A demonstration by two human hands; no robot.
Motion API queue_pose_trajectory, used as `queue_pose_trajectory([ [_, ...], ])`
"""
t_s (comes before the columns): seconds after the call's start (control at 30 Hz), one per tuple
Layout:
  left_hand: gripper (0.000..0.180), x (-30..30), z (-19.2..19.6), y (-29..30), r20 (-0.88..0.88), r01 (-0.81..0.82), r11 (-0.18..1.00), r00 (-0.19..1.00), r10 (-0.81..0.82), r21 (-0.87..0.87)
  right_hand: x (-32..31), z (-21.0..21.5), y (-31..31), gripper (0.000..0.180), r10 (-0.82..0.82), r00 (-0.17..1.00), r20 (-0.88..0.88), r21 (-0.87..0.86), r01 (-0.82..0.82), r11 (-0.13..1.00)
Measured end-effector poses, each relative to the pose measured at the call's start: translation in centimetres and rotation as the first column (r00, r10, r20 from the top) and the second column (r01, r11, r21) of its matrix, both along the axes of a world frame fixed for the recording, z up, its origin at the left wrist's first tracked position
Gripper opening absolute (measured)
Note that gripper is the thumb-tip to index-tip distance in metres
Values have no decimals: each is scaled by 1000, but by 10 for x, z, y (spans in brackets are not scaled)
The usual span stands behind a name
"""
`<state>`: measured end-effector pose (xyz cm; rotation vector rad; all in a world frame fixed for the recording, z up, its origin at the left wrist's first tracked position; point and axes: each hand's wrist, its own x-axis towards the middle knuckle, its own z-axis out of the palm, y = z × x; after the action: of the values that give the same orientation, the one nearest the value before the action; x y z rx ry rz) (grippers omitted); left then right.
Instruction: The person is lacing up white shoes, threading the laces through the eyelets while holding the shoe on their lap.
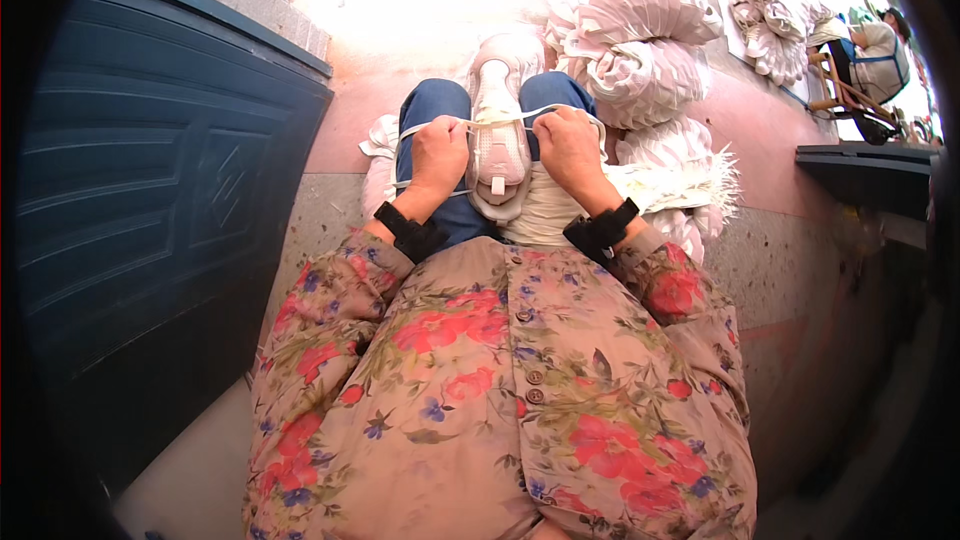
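A loose beige button-front blouse (520, 380) printed with red and blue flowers is worn. Blue denim trousers (437, 105) are seen beyond the hands, and a black strap (410, 232) is fastened just behind each hand.

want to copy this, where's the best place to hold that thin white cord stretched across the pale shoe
Grip the thin white cord at its two ends, either side of the pale shoe, coming from above with closed fists as the left hand and right hand do. It runs taut and level, so end holds look best for keeping it tight.
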<state>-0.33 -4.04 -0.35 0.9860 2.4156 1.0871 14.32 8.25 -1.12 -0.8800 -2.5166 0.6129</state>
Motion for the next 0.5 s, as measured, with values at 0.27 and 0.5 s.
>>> queue_pose_trajectory([
  [0.27,23,-3,2,2,61,148,985,988,-142,-94,-5,0,3,7,116,993,0,66,-116,991],
  [0.5,25,9,25,-5,-417,212,967,873,-252,-141,-10,14,-2,3,195,966,172,382,-248,890],
])
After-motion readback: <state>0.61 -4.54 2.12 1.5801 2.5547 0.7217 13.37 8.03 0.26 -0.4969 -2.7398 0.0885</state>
